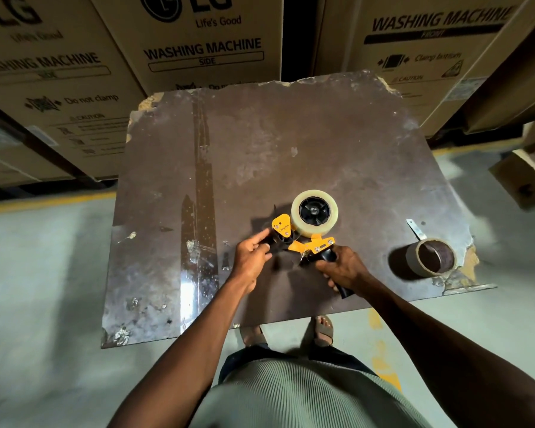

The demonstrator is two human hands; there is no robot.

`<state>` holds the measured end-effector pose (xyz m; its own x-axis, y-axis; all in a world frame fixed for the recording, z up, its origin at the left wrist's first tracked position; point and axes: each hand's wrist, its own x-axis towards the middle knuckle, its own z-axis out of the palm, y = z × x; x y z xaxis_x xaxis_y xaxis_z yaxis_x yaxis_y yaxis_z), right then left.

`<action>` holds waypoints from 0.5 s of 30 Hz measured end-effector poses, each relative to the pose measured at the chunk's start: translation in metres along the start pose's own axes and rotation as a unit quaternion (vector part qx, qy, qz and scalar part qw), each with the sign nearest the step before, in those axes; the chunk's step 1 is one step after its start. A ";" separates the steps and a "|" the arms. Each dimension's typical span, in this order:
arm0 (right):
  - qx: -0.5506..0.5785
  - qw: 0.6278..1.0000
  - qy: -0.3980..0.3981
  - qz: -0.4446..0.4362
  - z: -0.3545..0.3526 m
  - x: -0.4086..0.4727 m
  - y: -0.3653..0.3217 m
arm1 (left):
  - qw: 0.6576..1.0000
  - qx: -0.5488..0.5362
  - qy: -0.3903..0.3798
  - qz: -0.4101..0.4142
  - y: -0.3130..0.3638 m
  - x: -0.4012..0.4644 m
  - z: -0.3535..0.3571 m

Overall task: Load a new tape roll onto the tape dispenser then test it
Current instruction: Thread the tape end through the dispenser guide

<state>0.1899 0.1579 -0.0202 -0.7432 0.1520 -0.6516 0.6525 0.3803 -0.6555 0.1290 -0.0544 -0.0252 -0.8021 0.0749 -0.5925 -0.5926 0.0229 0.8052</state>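
Note:
A yellow and black tape dispenser point(306, 244) lies over the near middle of a worn brown board point(260, 143). A full roll of clear tape point(297, 216) sits on its black hub. My right hand point(342, 267) is wrapped around the dispenser's black handle. My left hand point(250, 253) is at the dispenser's front end, fingertips touching the black roller part under the yellow plate; whether they pinch a tape end I cannot tell. An empty cardboard tape core point(431, 256) stands on the board to the right.
Large cardboard washing machine boxes point(198, 41) stand close behind the board. More cartons point(525, 177) are at the right. The board's edges are chipped, with grey floor point(44, 273) around it. My sandalled feet point(323, 330) are under the near edge.

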 end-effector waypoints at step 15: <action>0.024 0.999 -0.041 0.013 -0.001 0.005 0.002 | 0.999 0.034 0.020 -0.010 0.012 -0.004 0.007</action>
<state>0.1874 0.1610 -0.0247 -0.7128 0.0843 -0.6962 0.6789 0.3319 -0.6549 0.1255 -0.0476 -0.0135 -0.7934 0.0333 -0.6077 -0.6031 0.0917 0.7924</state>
